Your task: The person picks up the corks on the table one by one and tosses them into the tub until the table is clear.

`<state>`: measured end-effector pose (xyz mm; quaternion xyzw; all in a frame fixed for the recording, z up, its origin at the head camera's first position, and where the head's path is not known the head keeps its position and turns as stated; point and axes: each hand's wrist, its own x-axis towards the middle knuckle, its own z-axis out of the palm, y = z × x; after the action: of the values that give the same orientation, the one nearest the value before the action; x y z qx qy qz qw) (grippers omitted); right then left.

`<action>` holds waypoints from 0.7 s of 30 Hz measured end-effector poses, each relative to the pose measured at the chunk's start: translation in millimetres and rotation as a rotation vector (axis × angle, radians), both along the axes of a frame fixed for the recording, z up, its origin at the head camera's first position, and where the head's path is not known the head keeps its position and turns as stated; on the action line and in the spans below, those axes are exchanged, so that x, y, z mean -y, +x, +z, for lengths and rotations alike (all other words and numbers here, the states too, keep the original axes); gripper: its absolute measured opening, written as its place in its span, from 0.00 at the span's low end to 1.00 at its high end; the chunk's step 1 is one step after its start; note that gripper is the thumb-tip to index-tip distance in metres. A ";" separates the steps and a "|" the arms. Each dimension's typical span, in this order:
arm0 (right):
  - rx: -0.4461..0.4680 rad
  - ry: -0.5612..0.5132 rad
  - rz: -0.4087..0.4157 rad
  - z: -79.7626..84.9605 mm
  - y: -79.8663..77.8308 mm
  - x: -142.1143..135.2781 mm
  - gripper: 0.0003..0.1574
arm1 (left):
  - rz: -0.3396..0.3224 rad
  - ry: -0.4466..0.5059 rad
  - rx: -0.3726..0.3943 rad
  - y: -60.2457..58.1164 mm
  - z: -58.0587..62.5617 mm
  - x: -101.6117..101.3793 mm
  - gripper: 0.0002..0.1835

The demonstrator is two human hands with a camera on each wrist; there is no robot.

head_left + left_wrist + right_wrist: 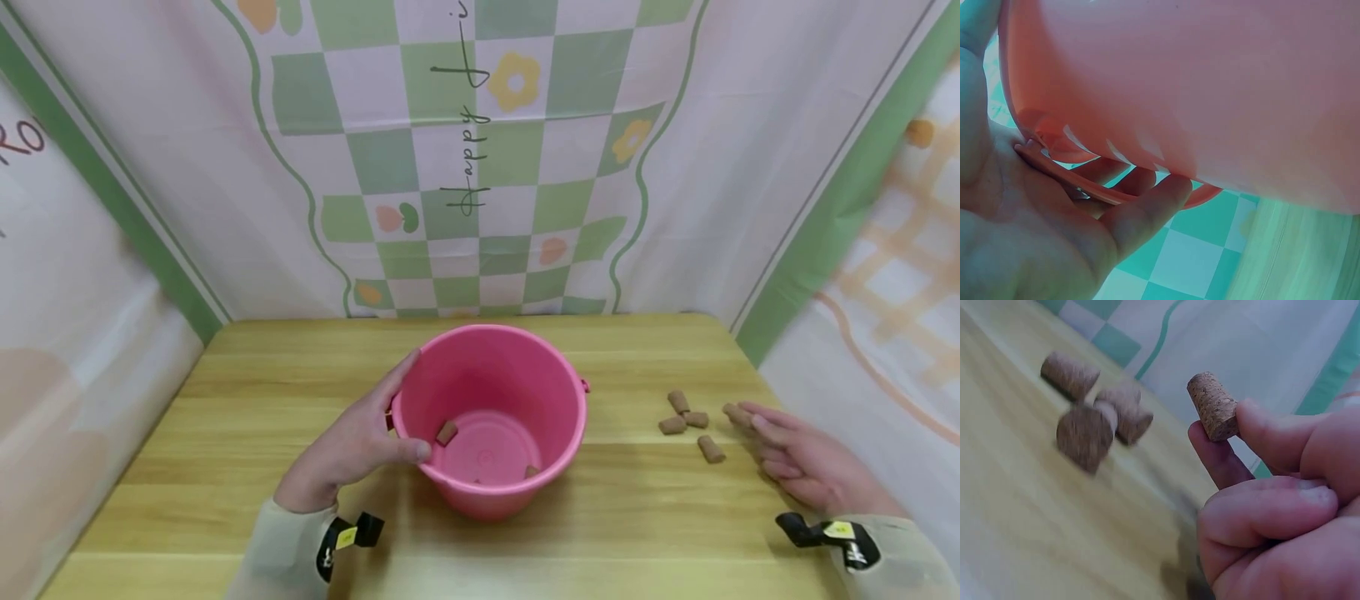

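Note:
A pink bucket point(491, 350) stands upright on the wooden table, its mouth facing up. My left hand point(367, 437) grips its left side, thumb over the near rim and fingers along the outside; the left wrist view shows the bucket's pink handle point(1079, 181) running across that palm. Inside, a cork point(447, 432) lies at the left of the floor and another cork point(532, 472) peeks over the near rim. On the right, my right hand point(806, 454) pinches a tapered cork point(1212, 406) between thumb and index finger, its other fingers curled.
Several loose corks point(696, 419) lie on the table point(637, 517) between the bucket and my right hand. A checkered cloth point(510, 167) hangs behind the table's back edge, and more printed cloth point(862, 375) hangs along the right side.

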<state>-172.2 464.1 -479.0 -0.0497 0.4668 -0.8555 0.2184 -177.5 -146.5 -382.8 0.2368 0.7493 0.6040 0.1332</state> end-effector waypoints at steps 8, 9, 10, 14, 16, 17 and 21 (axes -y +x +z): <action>-0.119 0.099 -0.016 20.5 -4.4 18.6 0.28 | 0.026 -0.025 -0.005 1.5 1.0 -0.5 0.60; -0.137 0.107 -0.006 24.2 -4.8 22.0 0.28 | 0.028 -0.027 -0.006 1.4 1.0 -0.6 0.60; -0.152 0.111 0.001 28.3 -5.1 25.8 0.28 | 0.027 -0.025 -0.007 1.3 1.0 -0.6 0.60; -0.208 0.129 0.019 44.0 -3.8 42.4 0.28 | 0.023 -0.021 -0.008 1.0 1.1 -0.7 0.60; -0.225 0.143 0.012 51.0 -2.8 50.6 0.28 | 0.016 -0.016 -0.014 0.9 1.2 -0.6 0.59; -0.234 0.152 0.007 54.2 -2.4 54.4 0.28 | 0.011 -0.012 -0.019 0.6 0.9 -0.5 0.59; -0.249 0.178 -0.006 67.4 -0.7 67.9 0.27 | -0.001 0.000 -0.031 0.6 0.7 -0.7 0.60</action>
<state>-172.9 396.1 -411.7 -0.1347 0.5644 -0.7986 0.1598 -176.9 -145.9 -382.0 0.2465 0.7513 0.6000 0.1219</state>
